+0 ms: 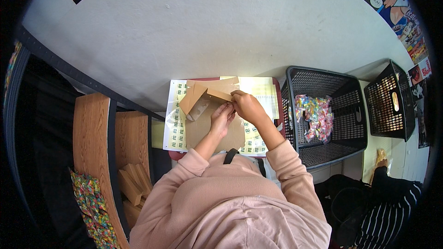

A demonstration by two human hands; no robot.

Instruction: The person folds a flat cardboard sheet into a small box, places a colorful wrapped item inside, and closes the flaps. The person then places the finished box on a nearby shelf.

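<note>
Centrally, a brown cardboard box [203,99], half folded with flaps raised, lay on a white sheet of small green-and-white labels [177,126] on the table [159,133]. The right hand [247,106] pinched a box flap closed in its grip; the left hand [222,118] pressed fingers to the same flap. Rightward, a black mesh basket [350,96] held bright wrapped sweets [316,117]; another black basket [390,101] stood beyond.

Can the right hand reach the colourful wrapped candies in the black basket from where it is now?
Probably yes. The right hand is busy on the brown cardboard box, but the black basket stands just beside it with an open top, and nothing covers the wrapped candies.
</note>
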